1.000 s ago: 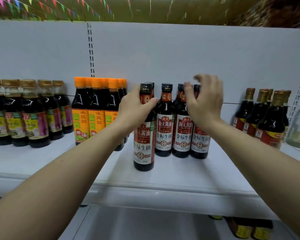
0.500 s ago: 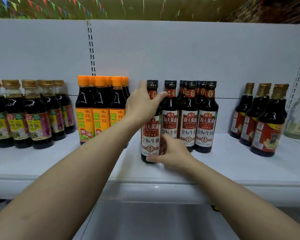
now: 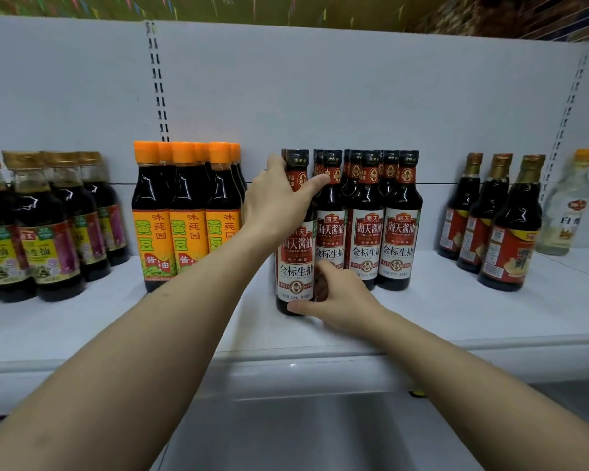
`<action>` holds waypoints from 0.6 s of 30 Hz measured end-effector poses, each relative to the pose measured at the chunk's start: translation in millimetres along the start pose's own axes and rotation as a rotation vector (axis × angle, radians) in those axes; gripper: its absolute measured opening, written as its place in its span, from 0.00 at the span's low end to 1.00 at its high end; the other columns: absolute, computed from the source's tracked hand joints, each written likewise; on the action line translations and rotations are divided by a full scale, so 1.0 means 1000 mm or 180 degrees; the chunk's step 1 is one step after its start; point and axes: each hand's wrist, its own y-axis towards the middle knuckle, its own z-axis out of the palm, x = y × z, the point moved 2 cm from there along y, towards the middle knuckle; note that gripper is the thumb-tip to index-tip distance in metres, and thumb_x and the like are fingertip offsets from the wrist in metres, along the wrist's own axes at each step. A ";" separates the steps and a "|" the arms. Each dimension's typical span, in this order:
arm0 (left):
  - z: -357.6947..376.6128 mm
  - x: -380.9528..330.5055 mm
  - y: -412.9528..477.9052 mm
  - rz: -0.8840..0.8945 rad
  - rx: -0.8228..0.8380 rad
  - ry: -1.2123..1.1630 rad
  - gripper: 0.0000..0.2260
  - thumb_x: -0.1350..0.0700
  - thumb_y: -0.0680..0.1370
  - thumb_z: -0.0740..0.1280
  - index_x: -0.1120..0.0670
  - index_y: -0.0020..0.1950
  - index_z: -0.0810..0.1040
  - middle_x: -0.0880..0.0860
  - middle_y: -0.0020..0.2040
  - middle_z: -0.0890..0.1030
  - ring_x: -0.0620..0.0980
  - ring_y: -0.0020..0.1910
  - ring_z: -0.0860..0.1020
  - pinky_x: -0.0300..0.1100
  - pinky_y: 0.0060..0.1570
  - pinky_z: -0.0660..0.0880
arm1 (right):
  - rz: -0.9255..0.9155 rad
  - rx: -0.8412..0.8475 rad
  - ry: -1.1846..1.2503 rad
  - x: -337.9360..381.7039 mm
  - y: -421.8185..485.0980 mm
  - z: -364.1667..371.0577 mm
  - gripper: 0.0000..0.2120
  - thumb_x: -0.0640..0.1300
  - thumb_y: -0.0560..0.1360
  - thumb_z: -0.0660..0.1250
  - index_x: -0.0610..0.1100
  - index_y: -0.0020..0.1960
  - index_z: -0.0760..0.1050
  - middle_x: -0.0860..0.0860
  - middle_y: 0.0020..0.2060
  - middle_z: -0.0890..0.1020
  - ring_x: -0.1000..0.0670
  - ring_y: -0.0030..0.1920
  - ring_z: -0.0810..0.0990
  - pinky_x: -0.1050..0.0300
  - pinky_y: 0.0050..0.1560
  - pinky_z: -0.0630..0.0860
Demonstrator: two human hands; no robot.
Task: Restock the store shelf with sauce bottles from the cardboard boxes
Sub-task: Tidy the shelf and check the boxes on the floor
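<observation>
Starting at the left, we are looking past the gold-capped bottles (image 3: 31, 232) and the orange-capped soy sauce bottles (image 3: 184, 215), both standing in tight blocks on the white shelf (image 3: 456, 317). Our left hand (image 3: 279, 202) is wrapping its fingers and thumb round the neck of the front soy sauce bottle (image 3: 296, 263), which is standing upright on the shelf, forward of its matching row (image 3: 398, 229) and just beside it. Our right hand (image 3: 340, 297) is pinching the base of the same bottle, thumb at the front and fingers curling round its right side. We are judging this bottle to be full, glassy, heavy and breakable, with a smooth body that could slip, so the neck-and-base hold is suiting it well. Room is running tight on its right, where it is nearly touching its neighbour. A narrow gap is showing on its left toward the orange caps, and bare shelf is lying between it and the front lip. Further right, beyond an open stretch, red-labelled bottles (image 3: 504, 239) and a clear bottle (image 3: 565, 212) are standing well apart from our work.
</observation>
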 end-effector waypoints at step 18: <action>-0.080 0.007 -0.064 -0.0352 -0.0444 0.0351 0.35 0.35 0.79 0.66 0.52 0.80 0.61 0.57 0.75 0.70 0.59 0.74 0.66 0.56 0.72 0.64 | -0.0787 -0.1062 -0.0900 0.063 -0.052 -0.046 0.37 0.63 0.72 0.74 0.49 0.75 0.65 0.50 0.66 0.74 0.47 0.64 0.71 0.46 0.65 0.73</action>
